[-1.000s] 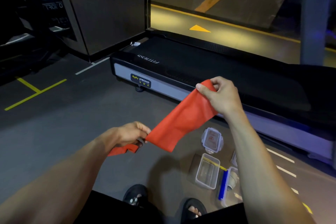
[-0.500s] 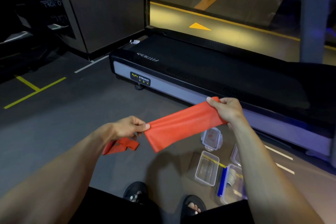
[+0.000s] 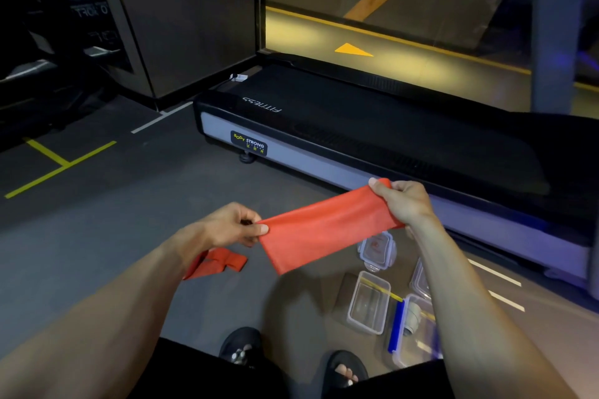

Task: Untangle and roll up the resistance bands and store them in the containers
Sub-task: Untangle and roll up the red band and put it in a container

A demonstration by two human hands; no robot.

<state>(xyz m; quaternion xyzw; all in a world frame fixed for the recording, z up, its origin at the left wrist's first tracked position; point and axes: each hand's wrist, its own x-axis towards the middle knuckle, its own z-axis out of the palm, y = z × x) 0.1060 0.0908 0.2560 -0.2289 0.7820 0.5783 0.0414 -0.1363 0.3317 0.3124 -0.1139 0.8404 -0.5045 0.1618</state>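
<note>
Red band stretched mid-frame, pinched by left hand and gripped by right hand, above clear containers at lower right, treadmill behind.

Both bare forearms reach forward; the left hand pinches the red band at 9 o'clock, the right hand, fingers curled, grips its 2 o'clock end

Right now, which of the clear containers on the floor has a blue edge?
The container nearest the person's feet, with a blue strip along its left side; the open container beside it shows none.
</note>
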